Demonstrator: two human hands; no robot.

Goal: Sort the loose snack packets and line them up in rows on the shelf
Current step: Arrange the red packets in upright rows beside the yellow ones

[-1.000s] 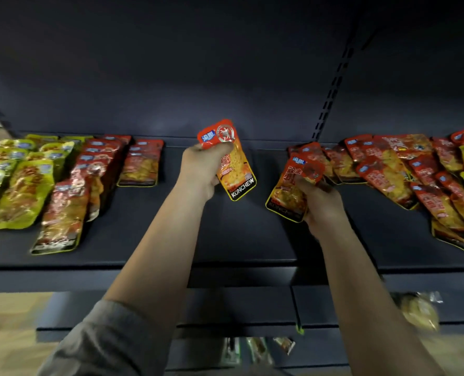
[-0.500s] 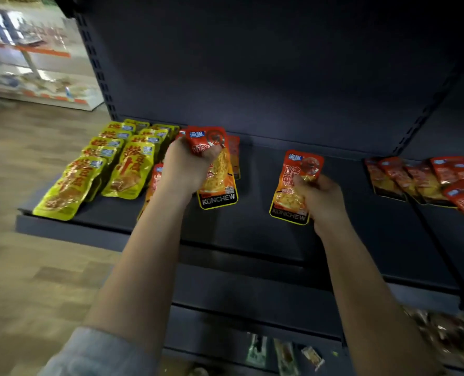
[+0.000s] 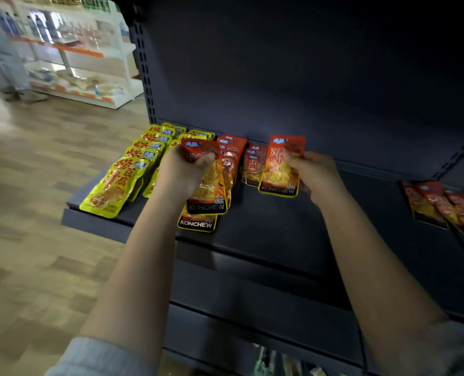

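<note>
Red packets (image 3: 207, 183) now over left rows | my left hand (image 3: 180, 172) grips one, right hand (image 3: 313, 172) another (image 3: 281, 166) | placement due.

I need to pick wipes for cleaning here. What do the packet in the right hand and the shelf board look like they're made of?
The red packet in the right hand looks like glossy plastic or foil laminate film: it glints and wrinkles, with flat sealed edges. The shelf board looks like dark matte painted metal, judging by its thin folded front lip and the slotted upright; I cannot be sure.
</note>
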